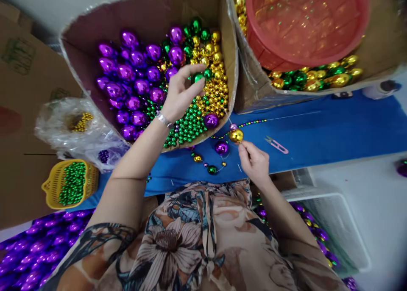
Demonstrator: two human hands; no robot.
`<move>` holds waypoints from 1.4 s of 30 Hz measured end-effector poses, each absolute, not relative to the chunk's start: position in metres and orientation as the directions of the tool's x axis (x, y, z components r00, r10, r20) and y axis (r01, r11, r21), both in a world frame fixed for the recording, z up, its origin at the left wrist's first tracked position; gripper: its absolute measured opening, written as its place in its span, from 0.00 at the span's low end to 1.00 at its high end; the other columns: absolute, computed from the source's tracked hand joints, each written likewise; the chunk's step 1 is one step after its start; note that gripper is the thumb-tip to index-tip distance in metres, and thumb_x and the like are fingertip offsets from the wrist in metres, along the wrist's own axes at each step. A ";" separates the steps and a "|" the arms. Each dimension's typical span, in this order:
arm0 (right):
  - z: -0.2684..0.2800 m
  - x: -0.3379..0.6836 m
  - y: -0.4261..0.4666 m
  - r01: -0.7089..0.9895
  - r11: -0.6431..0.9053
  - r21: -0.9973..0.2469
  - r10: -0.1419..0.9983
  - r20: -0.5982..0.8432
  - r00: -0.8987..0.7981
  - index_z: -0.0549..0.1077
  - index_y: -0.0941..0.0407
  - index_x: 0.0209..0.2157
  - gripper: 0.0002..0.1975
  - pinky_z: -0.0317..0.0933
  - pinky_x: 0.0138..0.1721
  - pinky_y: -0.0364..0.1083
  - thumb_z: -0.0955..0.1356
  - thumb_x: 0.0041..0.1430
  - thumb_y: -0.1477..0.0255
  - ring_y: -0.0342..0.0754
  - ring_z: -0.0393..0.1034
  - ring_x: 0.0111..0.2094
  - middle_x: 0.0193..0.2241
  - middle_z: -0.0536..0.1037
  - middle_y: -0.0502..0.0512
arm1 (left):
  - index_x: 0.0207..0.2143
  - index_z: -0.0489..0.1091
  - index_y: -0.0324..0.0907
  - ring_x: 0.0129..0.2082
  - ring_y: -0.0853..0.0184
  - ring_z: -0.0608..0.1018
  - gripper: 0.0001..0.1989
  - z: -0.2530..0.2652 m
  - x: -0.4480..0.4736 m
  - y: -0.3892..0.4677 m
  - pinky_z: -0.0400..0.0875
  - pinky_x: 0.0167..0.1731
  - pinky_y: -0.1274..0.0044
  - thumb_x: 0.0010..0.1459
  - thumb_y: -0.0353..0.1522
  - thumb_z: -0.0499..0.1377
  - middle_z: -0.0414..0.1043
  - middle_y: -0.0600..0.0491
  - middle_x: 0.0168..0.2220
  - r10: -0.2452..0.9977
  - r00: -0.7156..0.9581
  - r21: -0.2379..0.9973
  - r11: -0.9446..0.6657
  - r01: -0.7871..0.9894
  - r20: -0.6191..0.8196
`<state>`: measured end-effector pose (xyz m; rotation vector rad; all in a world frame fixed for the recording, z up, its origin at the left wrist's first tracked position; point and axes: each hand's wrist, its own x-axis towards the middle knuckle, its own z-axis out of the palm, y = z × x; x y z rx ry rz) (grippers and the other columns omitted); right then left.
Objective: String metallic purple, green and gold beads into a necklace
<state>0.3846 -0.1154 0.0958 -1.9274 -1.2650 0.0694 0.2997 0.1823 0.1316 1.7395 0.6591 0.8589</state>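
Observation:
My left hand (182,90) is over the open cardboard box (235,49), its thumb and fingers curled around a green bead (197,78). Around it lie large purple beads (125,72), gold beads (216,87) and small green beads (189,123). At the front of the box, my right hand (255,162) pinches a bead string by a large gold bead (236,135), with a small lilac bead (233,126) just above it. The string's other beads, among them a purple bead (221,147) and a green bead (211,169), trail on the blue tablecloth (305,134).
Pink thread snips (277,145) lie right of my right hand. A red basket (308,62) sits in a second box of beads. On the left are a yellow basket (47,193) of green beads and plastic bags (54,126). A white crate (356,236) stands below right.

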 end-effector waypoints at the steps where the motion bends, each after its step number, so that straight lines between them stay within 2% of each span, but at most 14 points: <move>1: 0.101 0.386 -0.118 0.744 -0.181 -0.643 0.782 0.364 0.505 0.75 0.56 0.40 0.13 0.66 0.35 0.42 0.61 0.68 0.68 0.44 0.74 0.30 0.33 0.80 0.55 | 0.55 0.67 0.45 0.51 0.61 0.75 0.19 0.133 0.287 0.168 0.72 0.46 0.65 0.64 0.38 0.53 0.69 0.54 0.48 0.764 0.621 0.976 -0.219 -0.008 0.177; 6: 0.119 0.390 -0.127 0.760 -0.192 -0.621 0.768 0.387 0.510 0.75 0.56 0.41 0.13 0.66 0.35 0.42 0.61 0.68 0.67 0.44 0.74 0.29 0.31 0.80 0.55 | 0.49 0.72 0.45 0.45 0.62 0.78 0.18 0.146 0.241 0.113 0.78 0.39 0.73 0.56 0.35 0.61 0.73 0.49 0.48 0.712 0.700 0.986 0.148 -0.076 -0.053; 12: 0.103 0.382 -0.130 0.817 -0.108 -0.566 0.835 0.395 0.384 0.75 0.57 0.41 0.12 0.67 0.36 0.42 0.61 0.67 0.69 0.44 0.75 0.31 0.31 0.81 0.55 | 0.41 0.72 0.43 0.41 0.65 0.80 0.13 0.136 0.221 0.086 0.78 0.33 0.79 0.54 0.36 0.63 0.76 0.49 0.44 0.659 0.717 0.886 0.445 -0.128 -0.227; 16: 0.081 0.375 -0.131 0.866 -0.022 -0.500 0.880 0.401 0.254 0.76 0.56 0.41 0.12 0.68 0.39 0.43 0.62 0.67 0.71 0.46 0.77 0.34 0.34 0.82 0.56 | 0.42 0.74 0.41 0.39 0.67 0.80 0.14 0.123 0.214 0.081 0.78 0.35 0.80 0.54 0.37 0.63 0.76 0.48 0.45 0.626 0.725 0.831 0.540 -0.135 -0.289; 24: 0.075 0.369 -0.131 0.911 -0.008 -0.413 0.903 0.389 0.184 0.76 0.56 0.40 0.12 0.65 0.36 0.42 0.61 0.67 0.72 0.45 0.75 0.31 0.32 0.81 0.56 | 0.44 0.75 0.41 0.39 0.67 0.80 0.15 0.123 0.213 0.078 0.78 0.38 0.78 0.54 0.36 0.64 0.76 0.48 0.44 0.664 0.687 0.837 0.526 -0.150 -0.294; 27: 0.076 0.369 -0.130 0.926 -0.009 -0.377 0.902 0.396 0.170 0.77 0.56 0.39 0.11 0.63 0.34 0.41 0.62 0.66 0.72 0.44 0.74 0.30 0.31 0.81 0.55 | 0.44 0.75 0.41 0.38 0.67 0.80 0.16 0.123 0.214 0.076 0.78 0.37 0.77 0.53 0.37 0.66 0.76 0.48 0.44 0.674 0.695 0.856 0.489 -0.166 -0.250; 29: 0.076 0.368 -0.129 0.936 -0.025 -0.350 0.901 0.397 0.172 0.77 0.56 0.40 0.11 0.61 0.32 0.41 0.62 0.66 0.72 0.43 0.73 0.29 0.29 0.80 0.54 | 0.45 0.74 0.42 0.38 0.68 0.79 0.16 0.120 0.214 0.073 0.78 0.37 0.77 0.54 0.37 0.66 0.75 0.49 0.46 0.708 0.684 0.901 0.396 -0.176 -0.177; 32: 0.074 0.365 -0.125 0.941 -0.038 -0.335 0.893 0.411 0.182 0.77 0.57 0.40 0.11 0.61 0.32 0.42 0.62 0.66 0.73 0.43 0.73 0.28 0.28 0.80 0.54 | 0.47 0.73 0.44 0.43 0.68 0.78 0.19 0.112 0.213 0.068 0.77 0.42 0.77 0.51 0.35 0.69 0.75 0.50 0.46 0.751 0.660 0.971 0.157 -0.181 0.002; 35: 0.072 0.362 -0.121 0.920 -0.017 -0.392 0.874 0.441 0.204 0.76 0.57 0.40 0.10 0.64 0.35 0.42 0.62 0.66 0.73 0.45 0.75 0.31 0.32 0.81 0.55 | 0.48 0.72 0.44 0.48 0.67 0.77 0.23 0.106 0.213 0.063 0.74 0.48 0.76 0.48 0.32 0.71 0.76 0.49 0.46 0.724 0.680 0.979 0.033 -0.200 0.114; 39: 0.069 0.360 -0.118 0.823 0.031 -0.567 0.879 0.408 0.248 0.75 0.57 0.41 0.09 0.66 0.36 0.42 0.63 0.66 0.74 0.45 0.77 0.33 0.35 0.82 0.56 | 0.48 0.71 0.43 0.50 0.64 0.77 0.24 0.105 0.213 0.059 0.76 0.44 0.76 0.48 0.32 0.71 0.76 0.48 0.45 0.712 0.699 0.970 0.112 -0.214 0.072; 42: 0.066 0.360 -0.119 0.796 0.038 -0.603 0.886 0.389 0.252 0.75 0.57 0.41 0.09 0.67 0.36 0.43 0.63 0.66 0.74 0.46 0.77 0.33 0.35 0.82 0.56 | 0.47 0.71 0.43 0.49 0.65 0.77 0.24 0.106 0.213 0.057 0.75 0.45 0.77 0.47 0.31 0.71 0.76 0.49 0.45 0.719 0.691 0.966 0.118 -0.230 0.076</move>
